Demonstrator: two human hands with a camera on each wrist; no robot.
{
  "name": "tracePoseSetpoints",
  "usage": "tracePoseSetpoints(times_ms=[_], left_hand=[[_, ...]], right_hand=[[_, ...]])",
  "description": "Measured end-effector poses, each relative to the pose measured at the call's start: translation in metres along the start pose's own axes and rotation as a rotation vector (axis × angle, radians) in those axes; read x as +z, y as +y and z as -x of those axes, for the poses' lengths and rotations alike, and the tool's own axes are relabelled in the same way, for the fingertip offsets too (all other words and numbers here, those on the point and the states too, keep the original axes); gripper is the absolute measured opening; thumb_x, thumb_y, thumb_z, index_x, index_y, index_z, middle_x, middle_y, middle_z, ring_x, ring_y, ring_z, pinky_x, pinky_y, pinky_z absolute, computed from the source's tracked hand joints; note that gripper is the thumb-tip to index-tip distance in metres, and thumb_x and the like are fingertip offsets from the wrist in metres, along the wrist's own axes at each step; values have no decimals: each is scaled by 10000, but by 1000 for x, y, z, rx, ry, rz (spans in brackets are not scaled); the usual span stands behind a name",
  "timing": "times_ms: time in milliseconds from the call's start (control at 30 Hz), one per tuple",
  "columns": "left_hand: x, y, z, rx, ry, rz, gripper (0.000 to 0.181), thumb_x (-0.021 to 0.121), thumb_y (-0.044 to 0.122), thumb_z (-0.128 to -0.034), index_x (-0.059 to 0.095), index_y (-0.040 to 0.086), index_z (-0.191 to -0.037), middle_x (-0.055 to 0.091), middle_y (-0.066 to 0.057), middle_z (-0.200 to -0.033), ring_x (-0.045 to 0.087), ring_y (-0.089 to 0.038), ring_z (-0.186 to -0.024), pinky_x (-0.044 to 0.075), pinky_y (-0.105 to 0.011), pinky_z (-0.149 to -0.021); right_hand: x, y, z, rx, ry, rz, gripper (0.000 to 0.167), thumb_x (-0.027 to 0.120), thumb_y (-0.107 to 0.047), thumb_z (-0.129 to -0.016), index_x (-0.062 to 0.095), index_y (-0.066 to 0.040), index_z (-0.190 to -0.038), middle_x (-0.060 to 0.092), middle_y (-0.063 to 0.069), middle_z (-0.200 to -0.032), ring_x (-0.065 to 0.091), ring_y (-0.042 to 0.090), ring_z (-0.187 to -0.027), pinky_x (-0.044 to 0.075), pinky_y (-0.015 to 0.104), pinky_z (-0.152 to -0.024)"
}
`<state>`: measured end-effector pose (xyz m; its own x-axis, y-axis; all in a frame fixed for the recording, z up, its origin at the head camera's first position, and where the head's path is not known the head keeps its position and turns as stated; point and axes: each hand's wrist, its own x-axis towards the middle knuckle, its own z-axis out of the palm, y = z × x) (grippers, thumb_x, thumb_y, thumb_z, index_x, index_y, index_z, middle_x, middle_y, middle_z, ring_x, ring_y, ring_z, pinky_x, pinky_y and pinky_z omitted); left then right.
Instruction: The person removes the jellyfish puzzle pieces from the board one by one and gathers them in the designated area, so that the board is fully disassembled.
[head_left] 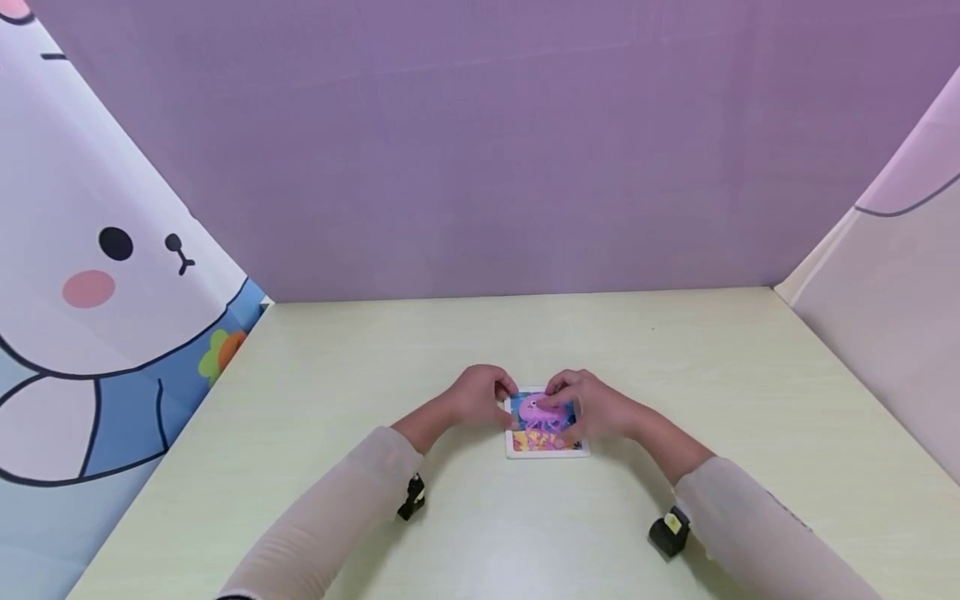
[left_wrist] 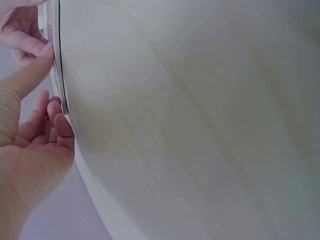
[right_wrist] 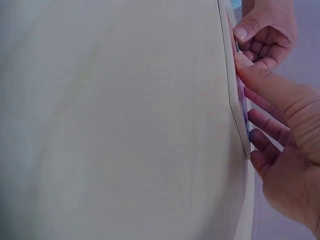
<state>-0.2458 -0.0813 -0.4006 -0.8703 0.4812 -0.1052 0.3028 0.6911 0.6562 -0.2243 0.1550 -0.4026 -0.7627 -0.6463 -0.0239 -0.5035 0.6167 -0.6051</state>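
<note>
From my head, I look down at a small picture board (head_left: 536,455) with a white edge. It lies flat near the middle of the pale tabletop (head_left: 375,358), between my two hands. It shows a pink octopus (head_left: 534,410) on blue, with yellow and pink at the bottom. My left hand (head_left: 480,395) is at its left edge, with the thumb and pointer finger apart. My right hand (head_left: 596,404) is over its right side, thumb and pointer finger spread wide on the picture. A black box (head_left: 670,533) by my right sleeve (head_left: 750,517) has a yellow patch (head_left: 672,522), too small for me to read.

From my left wrist, I see the board from the side, like a thin strip. My left thumb (left_wrist: 35,72) is at it, and my other fingers bend close to its far corner. I can't tell if I'm gripping it or just touching it.

From my right wrist, my right thumb (right_wrist: 265,82) presses on top of the board. My other fingers are loose and a bit bent near its far end. My left hand is behind.
</note>
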Motion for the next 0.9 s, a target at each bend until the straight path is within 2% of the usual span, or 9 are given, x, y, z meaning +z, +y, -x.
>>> tracePoseSetpoints(times_ms=[100, 267, 400, 733, 900], left_hand=[[1, 1, -1, 6, 0, 28, 413, 895, 145, -700, 670, 46, -1031, 607, 0, -872, 539, -117, -808, 470, -228, -748], [2, 0, -3, 4, -16, 19, 491, 878, 146, -728, 677, 26, -1160, 618, 11, -903, 534, -108, -828, 468, -216, -754], [1, 0, -4, 15, -44, 10, 489, 862, 138, -748, 679, 17, -1185, 607, 18, -855, 520, -113, -784, 452, -220, -716], [-1, 1, -3, -2, -18, -67, 368, 872, 206, -738, 724, 67, -1045, 600, 34, -837, 514, -113, -780, 457, -237, -726], [1, 1, -4, 27, -20, -99, 342, 876, 200, -731, 728, 54, -1003, 598, 33, -824, 512, -104, -771, 456, -230, -727]], right_hand=[[0, 1, 0, -2, 1, 8, 556, 879, -212, -724, 686, -60, -1223, 529, 55, -1236, 411, 318, -1187, 348, 526, -1010], [0, 1, 0, 6, -8, 5, 560, 873, -215, -734, 678, -65, -1237, 523, 53, -1247, 405, 316, -1199, 342, 529, -1019], [-1, 2, 0, 3, -11, -6, 564, 874, -218, -733, 677, -67, -1239, 522, 52, -1247, 403, 320, -1198, 340, 538, -1019], [-1, 3, 1, 4, -4, -2, 565, 874, -214, -732, 675, -68, -1241, 519, 67, -1260, 397, 334, -1210, 337, 553, -1024], [1, 4, 2, 0, 3, -3, 570, 877, -226, -728, 677, -62, -1236, 523, 68, -1248, 403, 331, -1195, 344, 547, -1011]])
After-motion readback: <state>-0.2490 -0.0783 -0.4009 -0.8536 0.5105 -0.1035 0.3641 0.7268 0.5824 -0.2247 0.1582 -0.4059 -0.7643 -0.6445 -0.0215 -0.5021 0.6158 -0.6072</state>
